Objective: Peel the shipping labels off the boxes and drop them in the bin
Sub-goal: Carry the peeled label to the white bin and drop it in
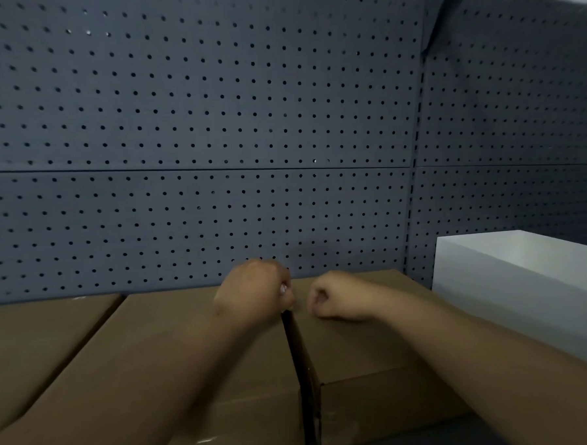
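Note:
Three brown cardboard boxes lie side by side: a left box (36,344), a middle box (162,331) and a right box (360,348). No whole shipping label shows on their tops. My left hand (255,292) is curled at the far end of the narrow gap (297,358) between the middle and right boxes, and a small white scrap (283,288) shows at its fingertips. It is too small to tell whether it is a piece of label. My right hand (337,296) rests as a loose fist on the far part of the right box, with nothing seen in it.
A dark grey pegboard wall (195,125) stands right behind the boxes and turns a corner at the right. A white box-shaped container (526,278) stands to the right of the right box. Glossy tape (234,416) crosses the near face of the middle box.

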